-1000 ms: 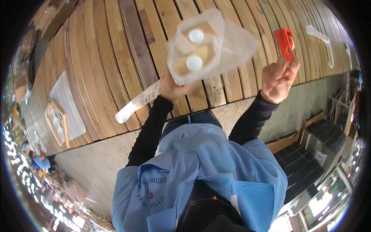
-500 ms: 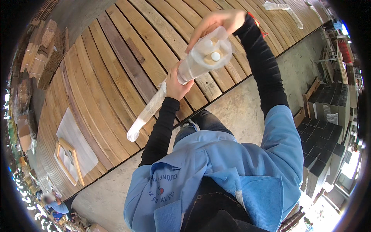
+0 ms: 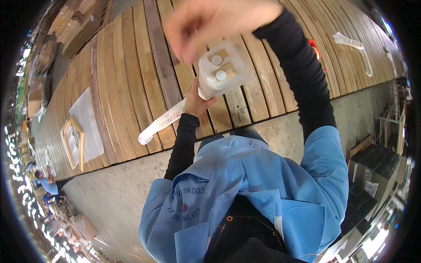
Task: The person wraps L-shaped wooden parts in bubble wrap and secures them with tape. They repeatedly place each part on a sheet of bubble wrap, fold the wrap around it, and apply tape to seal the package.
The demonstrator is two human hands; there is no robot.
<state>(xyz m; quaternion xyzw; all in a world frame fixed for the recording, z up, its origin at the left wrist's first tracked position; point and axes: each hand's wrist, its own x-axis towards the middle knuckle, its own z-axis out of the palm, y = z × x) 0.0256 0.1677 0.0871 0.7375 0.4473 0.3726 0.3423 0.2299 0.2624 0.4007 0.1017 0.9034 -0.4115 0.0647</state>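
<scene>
My left hand [image 3: 197, 100] grips a long bundle [image 3: 163, 121] wrapped in translucent white sheeting, its fingers around the shaft. The bundle slants over the slatted table [image 3: 131, 83], and its wide end tilts up toward me. Inside the loose wrapping at that end, two round white pads [image 3: 221, 75] show on pale wooden ends. Above this wide end is my right hand [image 3: 219, 22], smeared by motion. Its fingers look bent, but whether anything is in them cannot be made out.
On the table's left lies a wooden frame [image 3: 81, 140] over a white sheet [image 3: 93, 127]. Another white-wrapped piece [image 3: 357, 46] lies at far right. A red object [image 3: 313, 46] is partly behind my right sleeve. Dark stacked boxes [image 3: 372, 171] stand right; stacked boards [image 3: 79, 26] stand beyond the table.
My right hand has come off the wrapping and moved up and left. The bundle's wide end has turned, so both white pads show more plainly. My left hand keeps its grip.
</scene>
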